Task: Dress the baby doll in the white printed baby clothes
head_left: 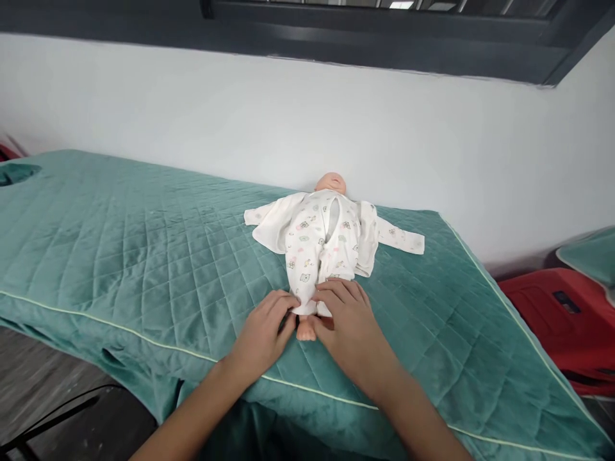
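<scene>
A baby doll (331,183) lies on its back, head toward the wall, on a green quilted bed cover (192,256). White printed baby trousers (307,256) with a split at the crotch cover its legs and belly. A white baby top (276,224) spreads out beneath it, sleeves stretched to both sides. My left hand (266,326) pinches the cuff of the left-side trouser leg. Just below that cuff one doll foot (306,330) sticks out. My right hand (348,320) has its fingers closed on the trouser hem near the same foot, partly covering the other leg's end.
Behind the bed rises a white wall (192,109) with a dark window frame (336,45) above. To the right stands a red plastic chair (562,320). Thin dark metal legs (52,426) show on the floor at lower left. The cover has a hole (19,173) at its far left.
</scene>
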A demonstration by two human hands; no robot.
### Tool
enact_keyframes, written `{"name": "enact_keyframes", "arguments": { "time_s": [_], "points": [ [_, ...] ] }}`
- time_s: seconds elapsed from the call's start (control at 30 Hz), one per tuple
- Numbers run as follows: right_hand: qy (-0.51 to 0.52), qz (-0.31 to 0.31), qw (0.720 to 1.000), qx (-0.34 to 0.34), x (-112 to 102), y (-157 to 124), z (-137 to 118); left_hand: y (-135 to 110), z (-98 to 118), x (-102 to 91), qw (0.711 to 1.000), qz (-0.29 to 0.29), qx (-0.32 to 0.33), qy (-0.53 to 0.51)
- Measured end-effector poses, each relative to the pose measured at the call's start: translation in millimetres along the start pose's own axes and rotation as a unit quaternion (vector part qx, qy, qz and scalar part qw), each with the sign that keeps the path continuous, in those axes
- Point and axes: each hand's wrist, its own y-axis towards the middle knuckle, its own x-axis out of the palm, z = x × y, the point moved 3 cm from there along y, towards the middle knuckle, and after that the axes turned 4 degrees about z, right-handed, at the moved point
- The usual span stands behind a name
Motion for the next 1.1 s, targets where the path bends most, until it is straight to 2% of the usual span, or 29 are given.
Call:
{"name": "enact_keyframes", "arguments": {
  "time_s": [0.17, 0.27, 0.4, 0.6, 0.77, 0.93, 1.1],
  "points": [
    [-0.046, 0.013, 0.998, 0.037, 1.3, -4.4, -13.2, 4.3, 22.8, -10.1, 0.999, 0.041, -0.001, -0.023],
    [-0.022, 0.018, 0.998, 0.052, 2.0, -6.5, -16.8, 4.7, 34.4, -16.7, 0.998, 0.053, -0.003, -0.037],
    [0.034, 0.012, 0.997, 0.071, 4.6, -7.3, -16.3, 4.8, 40.3, -21.8, 0.996, 0.066, -0.017, -0.056],
    [-0.045, 0.045, 0.994, 0.091, 6.4, -7.1, -11.9, 3.7, 46.1, -25.1, 0.997, 0.065, 0.016, -0.035],
    [-0.126, 0.038, 0.989, 0.071, 9.3, -12.2, -9.7, -5.8, 36.1, -28.8, 0.995, 0.092, -0.014, -0.02],
    [-0.113, 0.057, 0.992, 0.023, 0.9, -21.6, -16.0, -23.0, 15.7, -26.5, 0.992, 0.092, -0.089, -0.007],
    [-0.125, 0.07, 0.989, -0.042, -12.7, -29.1, -28.0, -43.9, 3.8, -16.7, 0.99, 0.095, -0.106, 0.022]
  ]
}}
